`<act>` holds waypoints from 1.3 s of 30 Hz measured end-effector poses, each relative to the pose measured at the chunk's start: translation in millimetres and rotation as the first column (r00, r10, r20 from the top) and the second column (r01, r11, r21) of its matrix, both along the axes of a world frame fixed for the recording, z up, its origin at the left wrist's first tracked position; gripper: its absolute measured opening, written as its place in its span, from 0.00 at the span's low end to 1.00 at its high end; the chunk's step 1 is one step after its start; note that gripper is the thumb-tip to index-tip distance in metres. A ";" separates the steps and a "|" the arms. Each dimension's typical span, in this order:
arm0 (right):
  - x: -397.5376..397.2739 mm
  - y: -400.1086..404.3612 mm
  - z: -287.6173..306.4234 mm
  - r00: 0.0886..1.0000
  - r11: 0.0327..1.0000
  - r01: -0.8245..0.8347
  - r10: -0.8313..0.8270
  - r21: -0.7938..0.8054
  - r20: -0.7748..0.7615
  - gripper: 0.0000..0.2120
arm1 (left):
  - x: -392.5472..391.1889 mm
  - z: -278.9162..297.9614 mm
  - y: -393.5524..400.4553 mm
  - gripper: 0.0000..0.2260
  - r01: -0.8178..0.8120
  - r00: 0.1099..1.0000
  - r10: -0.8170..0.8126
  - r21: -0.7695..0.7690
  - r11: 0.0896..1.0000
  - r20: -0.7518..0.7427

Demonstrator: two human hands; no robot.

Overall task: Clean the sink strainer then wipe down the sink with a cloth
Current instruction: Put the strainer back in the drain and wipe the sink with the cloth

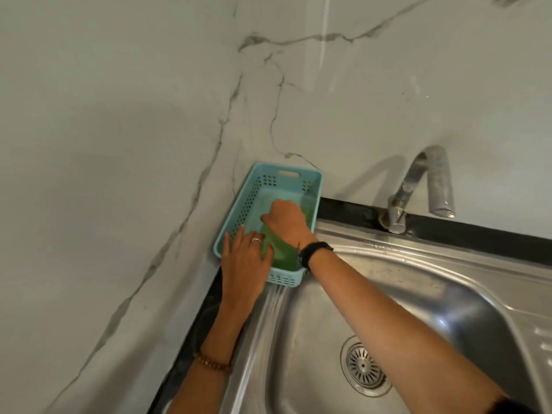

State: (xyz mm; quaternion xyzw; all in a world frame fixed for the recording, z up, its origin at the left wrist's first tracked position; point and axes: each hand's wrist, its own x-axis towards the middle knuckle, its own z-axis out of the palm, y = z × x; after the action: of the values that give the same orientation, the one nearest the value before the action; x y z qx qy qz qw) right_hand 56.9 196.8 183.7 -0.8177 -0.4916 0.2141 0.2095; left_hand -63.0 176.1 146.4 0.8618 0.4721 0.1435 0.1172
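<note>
A steel sink (313, 324) fills the lower right, with the round slotted strainer (363, 366) seated in its drain. A light blue perforated basket (254, 201) stands at the sink's back left corner. A green cloth or sponge (283, 255) lies inside it. My right hand (285, 221) reaches into the basket with its fingers curled down on the green thing. My left hand (246, 258) rests on the basket's near left rim, fingers spread and touching the green thing's edge.
A chrome tap (418, 189) stands at the sink's back edge, right of the basket, spout pointing down. Marble-patterned walls (119, 144) meet in the corner behind the basket. A black counter strip (191, 339) borders the sink on the left and back.
</note>
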 end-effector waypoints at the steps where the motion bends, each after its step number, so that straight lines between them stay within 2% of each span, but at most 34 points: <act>1: 4.1 8.9 -8.1 1.000 0.998 0.008 -0.007 -0.068 0.015 0.17 | 0.4 -2.6 -1.1 0.13 -0.002 1.000 0.001 0.053 0.999 0.015; 3: 9.3 20.5 -24.0 0.996 0.978 0.030 -0.012 -0.205 0.088 0.22 | 1.2 -4.9 -2.9 0.14 -0.018 0.999 0.011 0.150 0.989 0.052; 5: 8.3 29.0 -37.2 0.978 0.953 0.037 0.027 -0.300 0.208 0.22 | 0.4 -6.3 -2.9 0.16 -0.023 0.997 0.010 0.188 0.982 0.074; 8: 4.9 32.4 -44.5 0.955 0.956 -0.003 0.089 -0.292 0.283 0.16 | 1.4 -6.6 -2.0 0.18 -0.024 0.995 0.008 0.163 0.986 0.101; 11: 12.5 22.4 -35.0 0.994 0.983 0.013 0.008 -0.182 0.112 0.14 | 1.6 -6.6 -3.3 0.16 -0.058 0.988 0.048 0.065 0.996 0.148; 13: 21.4 11.6 -19.5 0.995 0.996 0.082 -0.082 0.014 -0.058 0.17 | 1.4 -7.4 -1.6 0.11 -0.090 0.977 0.084 0.021 0.996 0.194; 15: 27.7 -3.2 2.4 0.969 0.948 0.185 -0.132 0.260 -0.209 0.20 | 1.3 -6.5 -2.0 0.14 -0.086 0.973 0.084 -0.001 0.996 0.213; 16: 29.2 -12.2 14.0 0.942 0.898 0.250 -0.139 0.361 -0.306 0.18 | 0.4 -5.1 -2.3 0.18 -0.078 0.968 0.081 -0.023 0.997 0.237; 18: 32.5 -31.6 34.3 0.816 0.793 0.422 -0.121 0.439 -0.566 0.14 | -1.3 -0.8 -5.8 0.24 -0.048 0.950 0.059 -0.041 0.998 0.308; 19: 35.4 -42.3 41.6 0.680 0.747 0.524 -0.078 0.410 -0.729 0.13 | -1.7 1.0 -9.1 0.26 -0.023 0.945 0.023 -0.006 1.000 0.328; 20: 38.2 -53.9 46.9 0.485 0.713 0.609 0.011 0.347 -0.874 0.12 | -1.5 2.2 -14.8 0.27 0.021 0.947 -0.038 0.056 0.998 0.319; 21: 42.2 -67.1 49.2 0.289 0.697 0.661 0.105 0.278 -0.952 0.12 | -0.3 2.3 -22.2 0.28 0.085 0.952 -0.120 0.133 0.987 0.283; 22: 46.9 -80.8 48.6 0.155 0.686 0.691 0.166 0.227 -0.974 0.12 | 2.0 1.1 -29.6 0.28 0.154 0.955 -0.198 0.202 0.967 0.219; 23: 52.3 -94.0 45.0 0.091 0.677 0.709 0.187 0.195 -0.978 0.12 | 5.0 -1.2 -36.4 0.29 0.210 0.959 -0.248 0.243 0.947 0.136; 25: 62.5 -120.5 30.0 0.048 0.662 0.732 0.184 0.160 -0.982 0.10 | 13.3 -3.6 -45.7 0.29 0.231 0.972 -0.236 0.237 0.944 -0.007; 26: 66.3 -132.6 19.5 0.035 0.660 0.740 0.152 0.128 -0.988 0.08 | 16.5 -4.9 -47.0 0.26 0.209 0.978 -0.207 0.201 0.957 -0.027; 27: 68.8 -143.1 7.5 0.044 0.656 0.749 0.084 0.089 -0.995 0.06 | 18.9 -5.7 -46.8 0.20 0.187 0.982 -0.188 0.169 0.968 -0.010; 29: 71.0 -157.6 -19.0 0.140 0.626 0.779 -0.105 0.044 -0.985 0.07 | 19.3 -6.8 -44.9 0.09 0.140 0.984 -0.155 0.164 0.977 0.083; 31: 71.7 -162.6 -40.5 0.302 0.585 0.805 -0.255 0.103 -0.919 0.08 | 19.2 -3.5 -43.1 0.08 0.087 0.976 -0.124 0.195 0.977 0.182; 33: 72.8 -156.3 -52.0 0.554 0.589 0.754 -0.332 0.291 -0.764 0.10 | 21.6 6.7 -41.6 0.09 0.024 0.962 -0.078 0.204 0.979 0.263; 34: 73.5 -148.8 -55.9 0.675 0.613 0.684 -0.329 0.394 -0.660 0.13 | 23.1 11.0 -41.0 0.09 0.002 0.957 -0.059 0.195 0.981 0.284; 36: 73.9 -129.1 -62.3 0.841 0.692 0.515 -0.296 0.505 -0.453 0.21 | 25.8 15.2 -41.4 0.09 -0.006 0.955 -0.049 0.184 0.983 0.294; 38: 71.6 -104.5 -74.0 0.938 0.812 0.340 -0.255 0.474 -0.237 0.26 | 26.1 14.6 -43.0 0.09 0.014 0.953 -0.075 0.205 0.979 0.294; 39: 67.8 -92.0 -79.4 0.965 0.884 0.259 -0.224 0.389 -0.134 0.27 | 26.3 13.9 -43.9 0.09 0.022 0.954 -0.085 0.218 0.976 0.288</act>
State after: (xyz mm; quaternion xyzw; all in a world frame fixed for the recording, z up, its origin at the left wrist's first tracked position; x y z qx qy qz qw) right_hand 124.8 104.8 104.3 -0.8017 -0.4101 0.1152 0.4193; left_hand -36.8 132.2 160.3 0.8508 0.4077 0.3168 0.0977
